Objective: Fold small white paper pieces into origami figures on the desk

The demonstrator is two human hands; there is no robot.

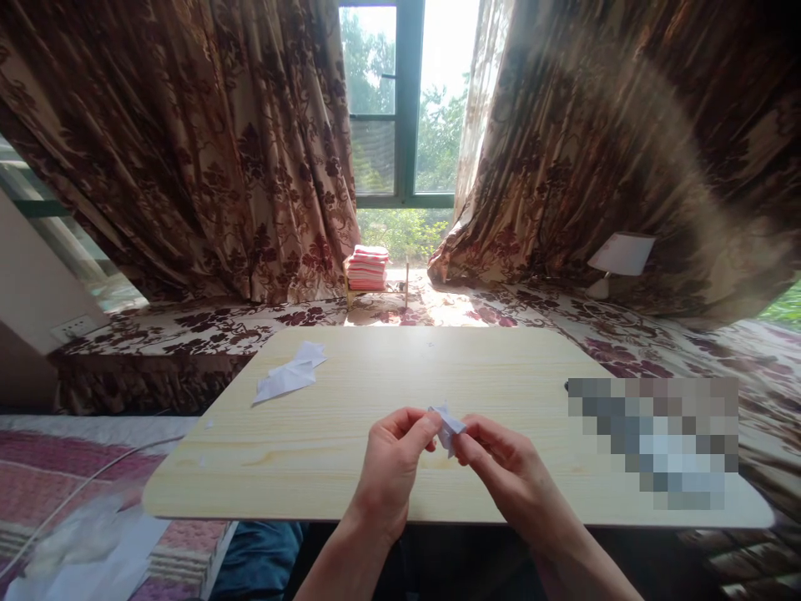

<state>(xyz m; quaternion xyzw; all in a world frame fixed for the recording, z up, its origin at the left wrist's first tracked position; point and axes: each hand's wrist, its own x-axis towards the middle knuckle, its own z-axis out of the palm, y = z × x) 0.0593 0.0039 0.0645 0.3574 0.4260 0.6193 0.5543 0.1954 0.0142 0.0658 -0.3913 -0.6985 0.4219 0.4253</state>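
A small folded piece of white paper is held up over the near half of the wooden table. My left hand pinches its left side between thumb and fingers. On the other side, the fingertips of my right hand grip its right edge. The paper has pointed corners, and part of it is covered by my fingers. At the table's far left lie white paper pieces, partly overlapping, apart from both hands.
A blurred-out object covers the table's right side. Behind the table, a small rack holds folded pink cloths; a white lamp stands to the right. White sheets lie at lower left, near a cable.
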